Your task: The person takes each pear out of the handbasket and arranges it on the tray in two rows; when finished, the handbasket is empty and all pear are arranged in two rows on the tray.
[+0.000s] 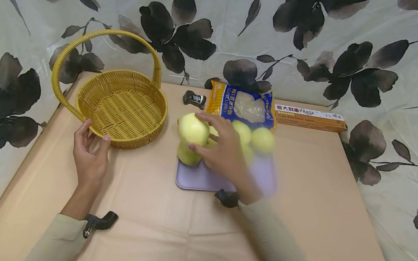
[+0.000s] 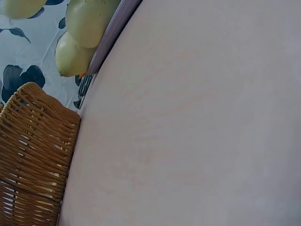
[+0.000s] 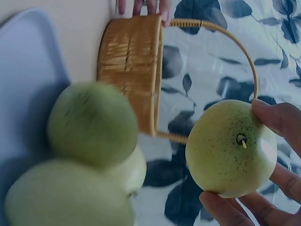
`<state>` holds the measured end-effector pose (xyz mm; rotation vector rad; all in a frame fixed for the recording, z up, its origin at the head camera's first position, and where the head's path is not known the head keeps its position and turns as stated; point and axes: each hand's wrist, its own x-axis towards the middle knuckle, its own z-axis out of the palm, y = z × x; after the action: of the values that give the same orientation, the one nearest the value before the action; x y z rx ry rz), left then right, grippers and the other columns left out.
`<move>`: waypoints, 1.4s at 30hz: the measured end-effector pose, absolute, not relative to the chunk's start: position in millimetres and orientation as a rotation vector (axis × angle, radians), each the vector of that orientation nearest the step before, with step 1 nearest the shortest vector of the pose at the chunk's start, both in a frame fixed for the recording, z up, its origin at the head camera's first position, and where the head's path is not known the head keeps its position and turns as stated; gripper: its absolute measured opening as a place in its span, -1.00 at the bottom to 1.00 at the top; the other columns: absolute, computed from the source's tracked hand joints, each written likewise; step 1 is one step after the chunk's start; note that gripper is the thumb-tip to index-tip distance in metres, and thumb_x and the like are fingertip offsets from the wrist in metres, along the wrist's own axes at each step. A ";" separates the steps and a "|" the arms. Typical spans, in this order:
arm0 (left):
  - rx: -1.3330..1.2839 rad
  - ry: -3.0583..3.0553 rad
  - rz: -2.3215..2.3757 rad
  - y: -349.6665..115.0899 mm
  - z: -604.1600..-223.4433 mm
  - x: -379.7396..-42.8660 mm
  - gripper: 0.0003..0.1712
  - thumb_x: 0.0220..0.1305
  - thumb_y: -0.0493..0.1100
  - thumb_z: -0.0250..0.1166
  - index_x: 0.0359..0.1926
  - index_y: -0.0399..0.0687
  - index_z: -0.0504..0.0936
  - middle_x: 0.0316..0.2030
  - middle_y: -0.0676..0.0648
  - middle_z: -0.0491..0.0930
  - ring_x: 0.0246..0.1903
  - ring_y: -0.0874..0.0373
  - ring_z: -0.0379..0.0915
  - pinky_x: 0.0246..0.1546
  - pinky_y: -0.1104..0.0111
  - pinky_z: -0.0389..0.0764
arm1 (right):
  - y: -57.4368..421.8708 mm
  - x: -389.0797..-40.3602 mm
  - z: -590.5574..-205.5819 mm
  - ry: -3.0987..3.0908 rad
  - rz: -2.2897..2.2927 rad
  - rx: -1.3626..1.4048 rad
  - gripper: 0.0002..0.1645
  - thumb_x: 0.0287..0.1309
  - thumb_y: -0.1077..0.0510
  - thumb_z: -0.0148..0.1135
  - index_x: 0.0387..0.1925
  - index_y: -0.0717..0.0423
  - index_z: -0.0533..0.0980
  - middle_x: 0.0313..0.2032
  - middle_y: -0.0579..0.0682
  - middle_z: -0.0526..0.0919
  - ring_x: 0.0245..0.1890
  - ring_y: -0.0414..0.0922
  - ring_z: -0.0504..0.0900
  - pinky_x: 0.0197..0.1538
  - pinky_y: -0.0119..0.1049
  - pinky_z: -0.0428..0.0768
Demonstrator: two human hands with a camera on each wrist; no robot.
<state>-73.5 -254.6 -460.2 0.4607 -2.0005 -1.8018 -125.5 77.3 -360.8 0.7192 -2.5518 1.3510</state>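
Observation:
My right hand [image 1: 227, 151] holds a pale yellow-green pear [image 1: 193, 129] between thumb and fingers. In the head view, the pear appears above another pear [image 1: 189, 154] at the left end of a lilac tray [image 1: 203, 184]. Its stem and dark speckles show in the right wrist view. More pears [image 1: 262, 140] crowd the tray, partly hidden behind my right hand. To the left stands a yellow woven basket [image 1: 140, 139] with a tall arched handle. My left hand [image 1: 90, 167] touches its near left outer side with the fingertips, close to the handle's foot.
Behind the tray lie a yellow-and-blue orecchiette pasta bag [image 1: 247, 107], a long brown pasta box [image 1: 309, 119] and a small black packet [image 1: 194, 99]. A flowered cloth [image 1: 241, 6] hangs behind the beige table [image 1: 152, 235].

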 end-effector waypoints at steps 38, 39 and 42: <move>0.503 -1.949 -1.852 -251.9 -458.7 -64.0 -0.26 0.58 -0.19 0.22 0.63 0.21 0.16 0.66 -0.01 0.08 0.60 -0.03 0.08 0.60 -0.07 0.28 | 253.4 -77.3 -424.4 -2.716 1.250 -0.058 -0.21 0.17 0.19 0.56 0.42 0.14 0.48 0.34 0.23 0.58 0.35 0.19 0.52 0.38 0.19 0.51; 0.504 -1.952 -1.850 -251.2 -458.4 -64.0 -0.26 0.58 -0.18 0.22 0.63 0.22 0.16 0.66 0.00 0.08 0.59 -0.03 0.08 0.60 -0.07 0.28 | 254.3 -77.5 -426.8 -2.719 1.234 -0.041 -0.21 0.17 0.19 0.56 0.41 0.15 0.48 0.33 0.24 0.58 0.35 0.21 0.52 0.39 0.21 0.50; 0.500 -1.954 -1.842 -249.7 -457.7 -64.5 -0.27 0.58 -0.18 0.22 0.62 0.23 0.17 0.65 0.00 0.09 0.59 -0.04 0.09 0.59 -0.06 0.31 | 255.9 -77.7 -434.1 -2.726 1.209 -0.008 -0.21 0.16 0.19 0.56 0.41 0.17 0.47 0.33 0.27 0.56 0.35 0.25 0.49 0.39 0.27 0.48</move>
<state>-64.5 -249.7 -457.7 0.5001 -1.9542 -1.8418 -77.7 255.9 -434.1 -0.0078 -2.7264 1.2091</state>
